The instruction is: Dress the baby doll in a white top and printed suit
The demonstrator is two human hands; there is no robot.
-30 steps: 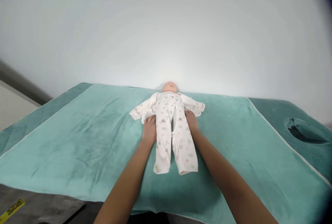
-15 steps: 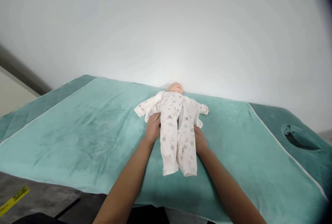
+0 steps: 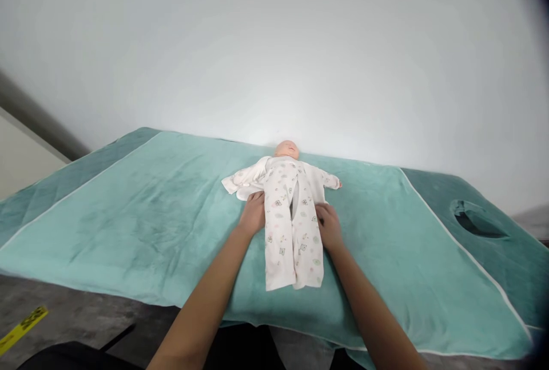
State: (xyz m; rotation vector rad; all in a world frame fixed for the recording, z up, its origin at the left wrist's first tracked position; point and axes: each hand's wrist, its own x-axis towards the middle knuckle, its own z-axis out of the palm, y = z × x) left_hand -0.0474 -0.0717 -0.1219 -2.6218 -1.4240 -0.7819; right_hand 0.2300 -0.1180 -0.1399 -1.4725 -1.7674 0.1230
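A baby doll (image 3: 287, 148) lies on its back, head toward the wall, in a white printed top (image 3: 254, 174) with its sleeves spread. White baby trousers (image 3: 278, 244) with small animal prints reach from its chest toward me; a dark slit shows between the legs. Whether the doll's legs are inside I cannot tell. My left hand (image 3: 254, 214) is closed at the trousers' left edge, its fingertips partly hidden by the cloth. On the opposite edge, the curled fingers of my right hand (image 3: 329, 226) grip the trouser side.
A green padded bed (image 3: 128, 227) with a pale-edged cover stands against a white wall (image 3: 257, 44). Toward its right end is an oval hole (image 3: 478, 221). Yellow tape (image 3: 23, 329) marks the grey floor at lower left.
My right hand's fingers show more beside the trousers, which hang a little differently at the legs. The top's right lower flap shows less. The camera view has shifted slightly.
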